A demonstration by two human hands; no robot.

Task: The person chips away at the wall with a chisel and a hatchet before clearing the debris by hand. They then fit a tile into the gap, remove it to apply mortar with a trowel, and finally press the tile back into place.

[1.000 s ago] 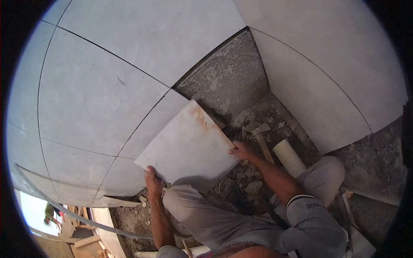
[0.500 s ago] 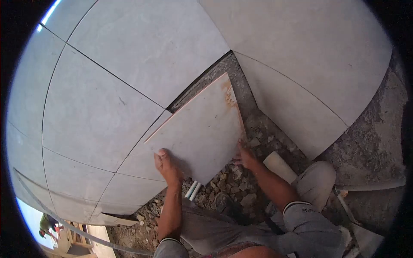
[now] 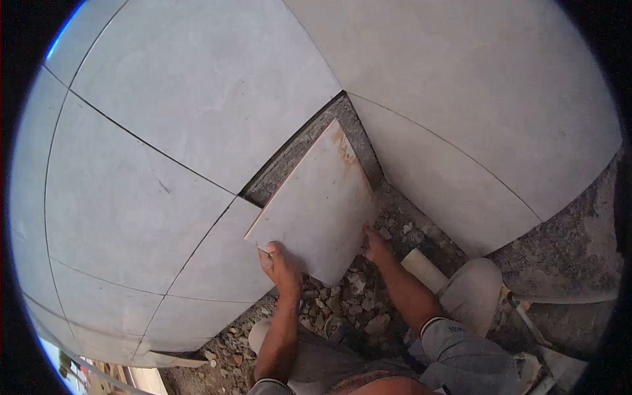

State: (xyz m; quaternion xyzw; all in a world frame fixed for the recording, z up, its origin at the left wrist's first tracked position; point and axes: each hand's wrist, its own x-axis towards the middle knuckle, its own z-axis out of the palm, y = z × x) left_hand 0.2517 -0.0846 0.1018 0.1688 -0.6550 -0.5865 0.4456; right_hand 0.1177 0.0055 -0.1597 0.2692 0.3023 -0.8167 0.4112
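A loose light-grey tile (image 3: 309, 204) with a brown stain near its far corner is held between both hands, tilted over the rubble. My left hand (image 3: 282, 268) grips its near left corner, thumb on top and the other fingers mostly underneath. At the right edge, my right hand (image 3: 375, 243) holds the tile, its fingers partly hidden. Beyond the tile's far edges shows a strip of rough grey mortar (image 3: 289, 158), bordered by laid floor tiles (image 3: 197, 85) on the left and wall tiles (image 3: 447, 151) on the right.
Broken stones (image 3: 349, 303) lie below the tile, between the person's legs. A pale pipe (image 3: 424, 268) is beside the right knee (image 3: 474, 289). Rough bare ground (image 3: 566, 230) lies at the right. Wooden boards (image 3: 148, 380) and part of another person (image 3: 66, 362) show at the lower left.
The tile has turned and shifted, its left corner now further right and lower. Both hands moved with it, still holding. The camera view has shifted slightly.
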